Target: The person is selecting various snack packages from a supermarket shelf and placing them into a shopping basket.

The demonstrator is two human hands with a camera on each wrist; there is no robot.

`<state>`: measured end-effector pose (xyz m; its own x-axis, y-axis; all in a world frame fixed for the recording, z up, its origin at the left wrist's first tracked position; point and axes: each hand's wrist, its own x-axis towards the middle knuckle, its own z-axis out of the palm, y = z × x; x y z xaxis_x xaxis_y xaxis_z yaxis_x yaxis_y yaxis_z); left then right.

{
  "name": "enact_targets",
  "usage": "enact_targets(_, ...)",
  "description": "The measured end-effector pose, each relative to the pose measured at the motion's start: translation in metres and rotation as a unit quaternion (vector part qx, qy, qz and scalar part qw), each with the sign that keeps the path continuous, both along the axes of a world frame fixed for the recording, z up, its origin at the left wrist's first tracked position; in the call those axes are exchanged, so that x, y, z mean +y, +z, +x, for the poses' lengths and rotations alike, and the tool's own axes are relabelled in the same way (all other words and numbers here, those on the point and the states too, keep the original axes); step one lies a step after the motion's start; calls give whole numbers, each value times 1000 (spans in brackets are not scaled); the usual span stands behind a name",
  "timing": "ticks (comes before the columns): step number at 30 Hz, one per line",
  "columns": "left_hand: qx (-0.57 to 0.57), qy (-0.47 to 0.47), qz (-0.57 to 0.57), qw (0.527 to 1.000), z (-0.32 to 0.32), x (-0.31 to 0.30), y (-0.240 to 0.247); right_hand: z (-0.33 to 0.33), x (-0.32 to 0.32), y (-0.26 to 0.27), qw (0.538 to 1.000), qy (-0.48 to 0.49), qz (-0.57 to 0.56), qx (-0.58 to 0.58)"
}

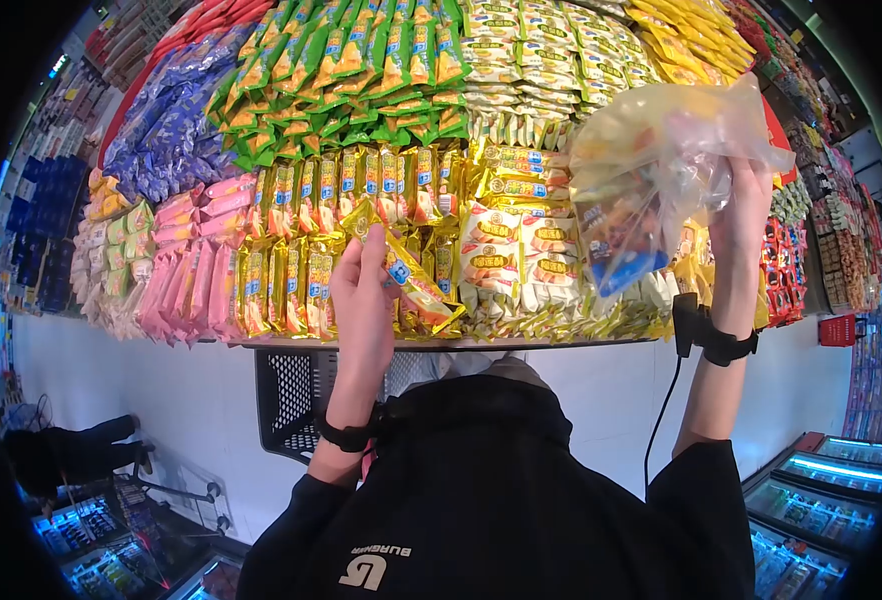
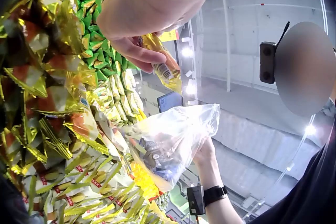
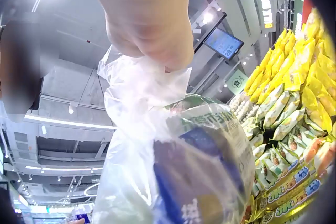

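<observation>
My left hand [image 1: 359, 305] pinches a gold-wrapped snack packet [image 1: 421, 287] between thumb and fingers, over the front rows of matching gold packets [image 1: 311, 280]. In the left wrist view the same packet [image 2: 167, 70] sticks out beyond the fingers. On the right, my right hand [image 1: 743, 215] grips the gathered top of a clear plastic bag [image 1: 616, 150], held up over the display. Snack packs with blue and dark wrapping show through the bag [image 3: 123, 166] in the right wrist view, below the right hand [image 3: 149, 19].
Green packets [image 1: 341, 70] are heaped at the back, with white-green packets [image 1: 516, 50] beside them. Pink packets [image 1: 196, 270] and blue packets [image 1: 176, 110] lie on the left. A dark shopping basket [image 1: 291, 400] stands below the display edge. Another person [image 1: 71, 455] is at lower left.
</observation>
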<state>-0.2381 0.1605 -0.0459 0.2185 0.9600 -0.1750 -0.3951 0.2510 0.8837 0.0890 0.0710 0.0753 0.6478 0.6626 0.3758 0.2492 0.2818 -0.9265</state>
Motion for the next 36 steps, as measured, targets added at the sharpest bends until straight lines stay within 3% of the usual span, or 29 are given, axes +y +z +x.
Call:
enact_targets(4, 6, 4, -4, 1000, 6, 0, 1, 42, -4, -15, 999, -2, -37, 37)
enact_targets(8, 8, -11, -2, 1000, 7, -1, 5, 48, -17, -33, 980, -104, -147, -83)
enact_targets(12, 8, -50, 5, 999, 9, -4, 10, 63, -30, -41, 954, -79, -230, -174)
enact_targets(15, 20, -75, 34, 996, 13, -3, 6, 48, -37, -34, 927, -132, -230, -266)
enact_targets(18, 23, -97, 33, 994, 19, -7, 8, 35, -41, -31, 892, -235, -204, -328)
enact_targets(22, 0, -116, 37, 993, 29, -14, 15, -32, -39, -27, 834, -331, -15, -440)
enact_targets(24, -18, -111, 27, 993, 31, -15, 13, -72, -37, -40, 846, -218, 22, -486)
enact_targets(26, -25, -112, 28, 993, 33, -14, 3, -105, -35, -54, 888, -41, -54, -454)
enact_targets(28, -21, -108, 34, 993, 38, -17, 7, -125, -25, -75, 963, 67, -119, -231)
enact_targets(31, -23, -110, 37, 993, 43, -22, 10, -129, -16, -87, 973, 107, -196, -58)
enact_targets(34, -21, -116, 34, 992, 42, -25, 11, -131, -10, -96, 963, 182, -139, 142)
enact_targets(36, -11, -101, 41, 994, 39, -26, 13, -128, -10, -101, 968, 180, -103, 143)
